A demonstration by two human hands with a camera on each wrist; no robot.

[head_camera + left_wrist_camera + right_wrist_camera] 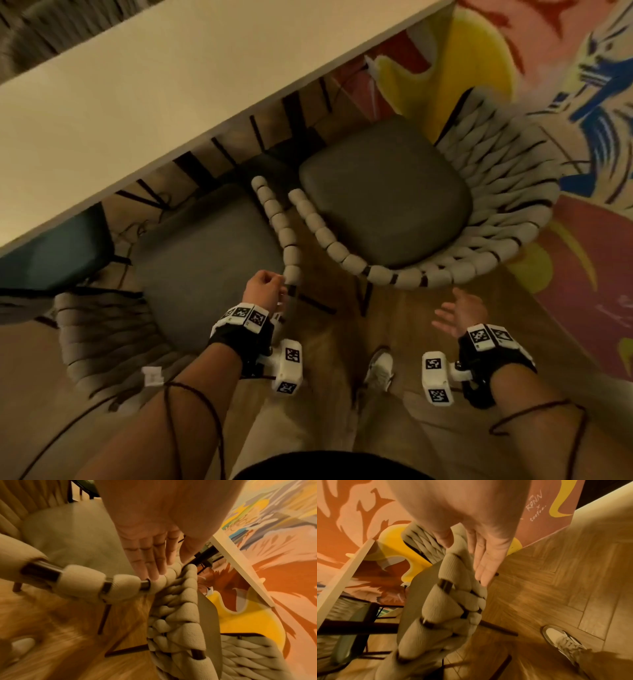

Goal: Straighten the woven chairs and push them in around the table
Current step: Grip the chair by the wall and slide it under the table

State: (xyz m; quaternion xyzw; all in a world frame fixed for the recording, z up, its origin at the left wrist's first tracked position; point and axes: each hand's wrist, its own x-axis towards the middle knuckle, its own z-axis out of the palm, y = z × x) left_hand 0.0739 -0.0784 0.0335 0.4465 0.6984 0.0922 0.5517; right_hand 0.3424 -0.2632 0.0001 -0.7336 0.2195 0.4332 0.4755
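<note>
Two woven chairs stand side by side at the white table [171, 85], both partly out from under it. The left chair [205, 260] has a grey seat and a rope-wrapped arm rail [287, 240]. My left hand [265, 287] is at the near end of that rail; in the left wrist view its straight fingers [150, 563] touch the wrapped rail [82, 578]. The right chair [383, 195] sits angled, its curved woven back [376, 272] towards me. My right hand [459, 311] is open just below that back, with fingers [484, 563] straight alongside the woven rim [450, 601].
A teal chair [51, 253] is tucked under the table at the far left. Dark chair legs [219, 154] cross beneath the table edge. A painted wall [582, 102] runs along the right. My white shoe [380, 370] stands on the wood floor between the chairs.
</note>
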